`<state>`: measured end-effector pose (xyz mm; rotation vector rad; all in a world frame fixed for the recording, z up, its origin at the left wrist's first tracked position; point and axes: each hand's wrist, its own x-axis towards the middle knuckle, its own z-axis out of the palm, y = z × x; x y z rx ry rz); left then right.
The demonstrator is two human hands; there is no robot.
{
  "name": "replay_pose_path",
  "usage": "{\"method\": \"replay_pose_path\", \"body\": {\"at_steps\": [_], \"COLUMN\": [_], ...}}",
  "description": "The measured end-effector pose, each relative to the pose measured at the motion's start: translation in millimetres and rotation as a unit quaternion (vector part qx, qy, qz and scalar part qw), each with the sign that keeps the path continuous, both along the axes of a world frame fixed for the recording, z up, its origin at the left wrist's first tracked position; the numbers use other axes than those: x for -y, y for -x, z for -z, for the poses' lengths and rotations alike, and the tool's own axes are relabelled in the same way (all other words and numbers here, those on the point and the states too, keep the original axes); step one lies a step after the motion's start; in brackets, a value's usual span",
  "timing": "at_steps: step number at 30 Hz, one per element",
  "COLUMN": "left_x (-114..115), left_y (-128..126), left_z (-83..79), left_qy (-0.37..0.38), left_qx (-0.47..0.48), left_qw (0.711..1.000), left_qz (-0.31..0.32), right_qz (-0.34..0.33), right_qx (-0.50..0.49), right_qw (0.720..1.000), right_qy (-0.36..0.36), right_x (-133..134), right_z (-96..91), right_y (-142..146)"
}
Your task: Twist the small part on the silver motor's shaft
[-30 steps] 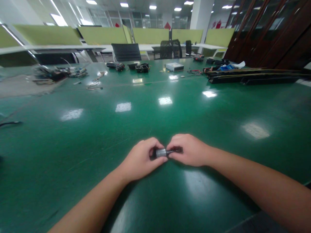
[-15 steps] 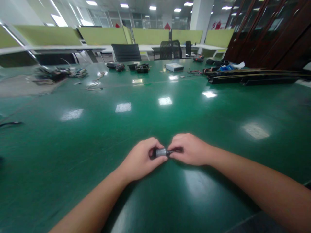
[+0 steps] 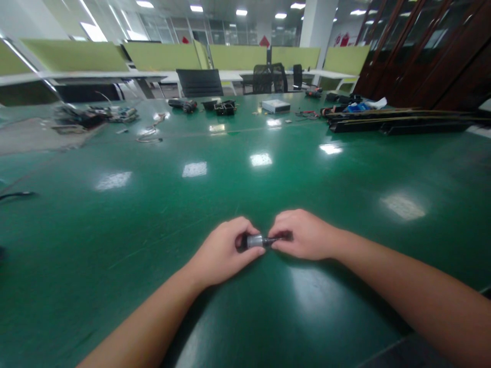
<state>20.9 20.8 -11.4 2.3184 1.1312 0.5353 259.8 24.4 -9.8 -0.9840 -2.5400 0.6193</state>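
Note:
My left hand (image 3: pixel 226 250) is closed around a small silver-and-black cylinder (image 3: pixel 254 240), which lies sideways low over the green tabletop. Its black left end is partly hidden by the palm, and the exact kind of part cannot be made out. My right hand (image 3: pixel 305 236) is closed too, thumb and fingers pinching a thin dark piece (image 3: pixel 272 240) at the cylinder's right end. Whether that piece is joined to the cylinder is unclear. The fingertips of both hands are close together, with a narrow gap between them.
On the green table (image 3: pixel 161 204), a pale boxy drive (image 3: pixel 275 106) and black parts (image 3: pixel 225 107) sit far back. Long black strips (image 3: pixel 399 122) lie at the right. At the left are piled electronic parts (image 3: pixel 95 116), a loose cable (image 3: pixel 149 135) and a black cable end (image 3: pixel 17 194).
My right hand has shifted slightly to the right, away from my left, and more of the dark piece shows between them. My left hand and the cylinder have stayed in place.

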Motion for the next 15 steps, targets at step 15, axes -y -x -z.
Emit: {"method": "replay_pose_path", "body": {"at_steps": [15], "left_x": [0], "left_y": [2], "left_z": [3.2], "left_qy": [0.005], "left_qx": [-0.005], "left_qw": [1.000], "left_qz": [0.000], "right_qz": [-0.005], "right_qx": [0.021], "right_qw": [0.999], "right_qy": [0.040], "right_x": [-6], "right_z": [-5.7], "right_y": [-16]}}
